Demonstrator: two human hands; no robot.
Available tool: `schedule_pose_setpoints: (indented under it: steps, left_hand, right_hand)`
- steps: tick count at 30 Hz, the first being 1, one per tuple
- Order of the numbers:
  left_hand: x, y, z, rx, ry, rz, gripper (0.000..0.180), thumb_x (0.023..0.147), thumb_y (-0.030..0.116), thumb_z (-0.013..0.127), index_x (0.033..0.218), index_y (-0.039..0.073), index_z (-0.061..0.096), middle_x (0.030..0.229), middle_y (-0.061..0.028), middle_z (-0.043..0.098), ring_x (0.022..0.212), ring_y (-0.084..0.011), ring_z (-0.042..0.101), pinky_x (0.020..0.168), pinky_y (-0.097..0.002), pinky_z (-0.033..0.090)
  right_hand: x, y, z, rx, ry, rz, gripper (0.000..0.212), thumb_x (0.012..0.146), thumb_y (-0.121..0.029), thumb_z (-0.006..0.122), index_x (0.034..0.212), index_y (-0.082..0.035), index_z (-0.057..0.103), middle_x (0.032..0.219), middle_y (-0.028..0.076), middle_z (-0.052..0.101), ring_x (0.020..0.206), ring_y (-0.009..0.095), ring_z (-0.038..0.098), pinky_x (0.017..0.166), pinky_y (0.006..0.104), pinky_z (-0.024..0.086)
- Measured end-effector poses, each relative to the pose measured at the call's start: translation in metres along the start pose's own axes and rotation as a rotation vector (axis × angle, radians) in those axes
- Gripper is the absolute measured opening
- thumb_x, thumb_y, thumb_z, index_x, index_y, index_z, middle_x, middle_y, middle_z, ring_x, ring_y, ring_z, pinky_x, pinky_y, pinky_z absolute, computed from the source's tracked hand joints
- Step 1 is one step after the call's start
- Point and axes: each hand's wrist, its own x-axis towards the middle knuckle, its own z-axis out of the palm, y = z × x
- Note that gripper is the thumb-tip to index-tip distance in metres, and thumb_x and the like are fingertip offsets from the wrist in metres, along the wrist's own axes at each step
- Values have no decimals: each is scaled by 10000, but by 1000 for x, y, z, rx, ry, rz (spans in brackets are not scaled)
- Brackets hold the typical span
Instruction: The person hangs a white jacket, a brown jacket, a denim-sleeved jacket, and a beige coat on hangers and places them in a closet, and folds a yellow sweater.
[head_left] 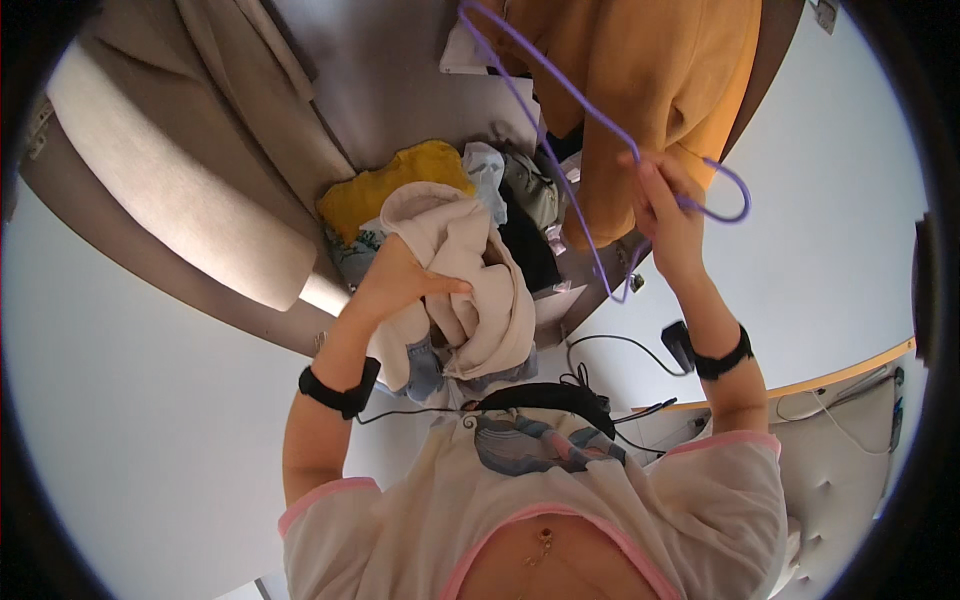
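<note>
My right hand [672, 215] is raised on the right, fingers closed round a purple clothes hanger [590, 110] near its hook. The hanger is tilted, its long frame reaching up and to the left. Lower and to the left, my left hand [400, 278] grips a bunched cream garment [490, 300], with the thumb lying across the folds. Its other fingers are partly hidden by the cloth. Below the cream garment some blue denim [425, 370] shows; I cannot tell whether it is held too.
An open wardrobe stands ahead, white doors [130, 370] on both sides. Beige coats [190, 150] hang left, an orange-brown coat [660, 80] right. A yellow cloth [400, 185] and a grey bag [530, 190] lie inside. Black cables [620, 340] run between my wrist straps and waist.
</note>
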Motion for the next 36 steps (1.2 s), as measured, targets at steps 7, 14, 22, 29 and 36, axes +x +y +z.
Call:
schedule_pose_setpoints:
  steps: [7, 14, 22, 29, 36]
  left_hand:
    - [12, -9, -7, -204, 98, -523, 292, 803, 220, 606, 981, -10, 578, 848, -57, 611, 732, -115, 565, 681, -253, 466]
    - [18, -19, -19, 450, 185, -523, 326, 841, 290, 549, 862, -32, 593, 737, -57, 601, 657, -99, 530, 598, -261, 442]
    - [25, 6, -24, 171, 283, -322, 263, 850, 247, 543, 833, -12, 590, 711, -15, 586, 616, -72, 521, 554, -227, 427]
    - [23, 34, -1, -22, 247, -293, 237, 862, 227, 527, 875, -2, 589, 786, -18, 598, 686, -70, 534, 610, -218, 438]
    - [11, 62, 10, 374, 149, -186, 277, 832, 243, 549, 911, -20, 585, 770, -80, 599, 667, -140, 544, 631, -275, 438]
  right_hand:
    - [-53, 13, -51, 143, -260, 199, 225, 879, -200, 473, 815, -1, 558, 507, -52, 367, 384, 11, 255, 361, 180, 168]
    - [-93, 20, -84, -101, -436, 460, 179, 858, -165, 519, 793, -14, 589, 588, -33, 463, 481, 27, 343, 417, 179, 249]
    - [-95, 67, -49, -221, -489, 305, 128, 836, -88, 504, 819, 16, 578, 722, 57, 569, 674, 112, 491, 608, 244, 390]
    - [-81, 95, 12, -193, -524, 224, 141, 836, -98, 494, 767, 0, 569, 676, -2, 521, 646, 70, 437, 583, 211, 359]
    - [-77, 83, 43, 183, -295, 162, 149, 854, -126, 512, 789, 4, 547, 609, -6, 503, 543, 50, 434, 476, 190, 336]
